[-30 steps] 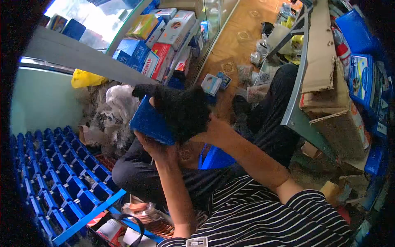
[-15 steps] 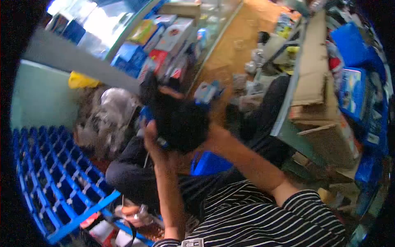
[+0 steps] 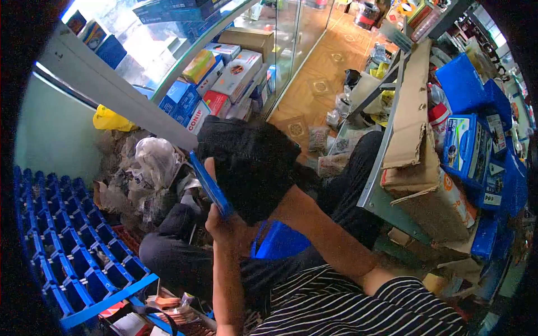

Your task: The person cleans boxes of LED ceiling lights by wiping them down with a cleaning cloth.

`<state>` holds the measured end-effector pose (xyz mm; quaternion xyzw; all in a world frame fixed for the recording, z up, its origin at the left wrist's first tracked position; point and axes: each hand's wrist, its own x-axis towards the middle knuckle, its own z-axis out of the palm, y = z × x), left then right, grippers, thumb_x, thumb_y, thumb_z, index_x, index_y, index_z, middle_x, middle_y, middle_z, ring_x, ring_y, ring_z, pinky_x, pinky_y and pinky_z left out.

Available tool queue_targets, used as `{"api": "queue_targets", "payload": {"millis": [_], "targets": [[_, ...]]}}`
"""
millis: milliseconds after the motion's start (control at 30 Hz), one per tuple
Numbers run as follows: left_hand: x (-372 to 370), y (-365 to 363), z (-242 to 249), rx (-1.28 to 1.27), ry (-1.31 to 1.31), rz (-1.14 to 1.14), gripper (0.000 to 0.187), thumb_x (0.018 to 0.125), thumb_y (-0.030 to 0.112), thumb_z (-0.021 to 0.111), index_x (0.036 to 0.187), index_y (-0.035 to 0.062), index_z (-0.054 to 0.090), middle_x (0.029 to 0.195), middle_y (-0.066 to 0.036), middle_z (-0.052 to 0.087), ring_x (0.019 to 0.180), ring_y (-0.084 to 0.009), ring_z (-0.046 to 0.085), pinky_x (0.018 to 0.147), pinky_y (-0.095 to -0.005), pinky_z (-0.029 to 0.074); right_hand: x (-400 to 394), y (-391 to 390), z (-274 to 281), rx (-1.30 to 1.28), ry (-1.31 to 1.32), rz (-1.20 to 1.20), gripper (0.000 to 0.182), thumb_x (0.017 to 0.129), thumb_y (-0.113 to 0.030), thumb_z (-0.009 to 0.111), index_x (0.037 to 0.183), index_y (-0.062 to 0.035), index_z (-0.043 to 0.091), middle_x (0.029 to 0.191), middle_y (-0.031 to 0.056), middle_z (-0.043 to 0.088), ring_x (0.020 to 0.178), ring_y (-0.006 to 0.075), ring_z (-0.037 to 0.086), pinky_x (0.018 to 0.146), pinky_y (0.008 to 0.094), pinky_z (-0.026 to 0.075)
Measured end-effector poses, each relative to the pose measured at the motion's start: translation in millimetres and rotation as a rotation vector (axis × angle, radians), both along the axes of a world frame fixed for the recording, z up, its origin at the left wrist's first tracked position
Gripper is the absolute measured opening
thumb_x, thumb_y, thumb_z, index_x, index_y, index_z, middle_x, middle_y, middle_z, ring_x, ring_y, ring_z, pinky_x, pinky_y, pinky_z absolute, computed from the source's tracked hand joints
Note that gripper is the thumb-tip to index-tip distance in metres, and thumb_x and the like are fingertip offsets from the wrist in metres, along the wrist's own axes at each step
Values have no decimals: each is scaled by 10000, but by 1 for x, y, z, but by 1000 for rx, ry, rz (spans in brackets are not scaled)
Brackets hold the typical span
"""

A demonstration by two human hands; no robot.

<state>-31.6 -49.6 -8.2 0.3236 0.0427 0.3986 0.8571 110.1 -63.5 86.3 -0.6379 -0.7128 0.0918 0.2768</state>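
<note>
My left hand (image 3: 223,225) is closed around the lower end of a flat blue plastic piece (image 3: 208,182), its thumb along the near side. The piece stands tilted, and its far side is hidden. A bunched black cloth (image 3: 249,168) presses against it from the right. My right hand (image 3: 286,203) is at the cloth's lower right edge; the cloth covers its fingers. Below the hands, between the crossed legs, lies a blue plastic bin (image 3: 284,241), partly hidden by the arms.
To the left stands a rack of blue bins (image 3: 84,241). Crumpled plastic bags (image 3: 159,162) lie beyond it. Boxed goods (image 3: 232,70) fill a glass case ahead. At right are a torn cardboard box (image 3: 428,190) on a metal-edged shelf and blue cases (image 3: 462,145).
The cloth has shifted and spread over the blue piece, whose long edge now shows in my left hand. The view has steadied from motion blur.
</note>
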Motion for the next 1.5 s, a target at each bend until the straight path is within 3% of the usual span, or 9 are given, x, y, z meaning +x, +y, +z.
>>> {"api": "queue_targets", "payload": {"millis": [200, 300, 433, 567, 667, 867, 1000, 1267, 1500], "targets": [[-1, 6, 17, -387, 320, 152, 542, 996, 393, 482, 1416, 51, 470, 1427, -157, 518, 1308, -299, 506, 1128, -435, 368, -26, -21, -81, 244, 230, -32, 431, 894, -249, 594, 1286, -70, 582, 1369, 207, 536, 1349, 368, 439, 1149, 507, 319], [-16, 21, -14, -363, -135, -65, 512, 991, 361, 496, 1372, 19, 494, 1353, -164, 553, 1229, -317, 537, 1087, -427, 403, -35, -48, -90, 131, 183, -39, 410, 892, -180, 618, 1284, -61, 595, 1320, 193, 578, 1307, 363, 483, 1130, 482, 358], [3, 19, 36, -533, 138, 494, 511, 960, 380, 547, 1319, 18, 515, 1229, -168, 585, 1069, -329, 588, 953, -422, 464, -22, -93, -88, 90, 158, 131, 379, 940, -264, 594, 1242, -35, 605, 1273, 219, 605, 1191, 348, 573, 1063, 457, 417], [-28, 48, 9, -160, -237, -61, 597, 949, 333, 550, 1426, 16, 381, 1285, -242, 513, 1145, -378, 549, 1060, -502, 401, -29, -94, -80, -130, 522, -53, 348, 928, -272, 621, 1185, -38, 634, 1184, 214, 647, 1083, 330, 626, 936, 449, 493], [-32, 30, 8, -108, 555, 438, 635, 909, 143, 610, 1456, 43, 304, 1318, -217, 494, 1181, -336, 533, 1075, -465, 391, -30, -93, -111, -459, 759, -221, 381, 974, -324, 579, 1225, -39, 613, 1174, 169, 639, 1088, 292, 608, 986, 410, 466], [6, 23, 13, 559, 1025, 92, 615, 886, 145, 707, 1401, 17, 396, 1289, -160, 543, 1164, -277, 551, 1036, -391, 420, -2, -67, -181, -262, 1158, -380, 499, 975, -462, 539, 1278, -70, 595, 1230, 117, 640, 1126, 265, 605, 1042, 409, 446], [22, 14, -2, 598, 1070, -33, 505, 902, 189, 705, 1325, 0, 503, 1253, -186, 560, 1135, -306, 571, 1003, -383, 439, 50, -49, -195, 122, 2364, -343, 521, 977, -498, 495, 1291, -97, 605, 1299, 94, 626, 1170, 272, 594, 1047, 441, 453], [48, -21, -72, 939, 1094, -441, 513, 972, 329, 605, 1383, 49, 480, 1290, -238, 541, 1189, -405, 552, 1005, -439, 458, 99, -48, -304, 289, 2406, -482, 429, 980, -485, 518, 1157, -110, 625, 1020, 59, 688, 913, 253, 651, 841, 386, 532], [53, -7, -65, 697, 1204, -579, 413, 989, 296, 577, 1349, 94, 554, 1287, -234, 566, 1170, -406, 577, 973, -444, 477, 141, -45, -498, -250, 2107, -1615, 427, 865, -489, 670, 1032, -97, 665, 957, 65, 720, 851, 281, 673, 805, 428, 544]]}}
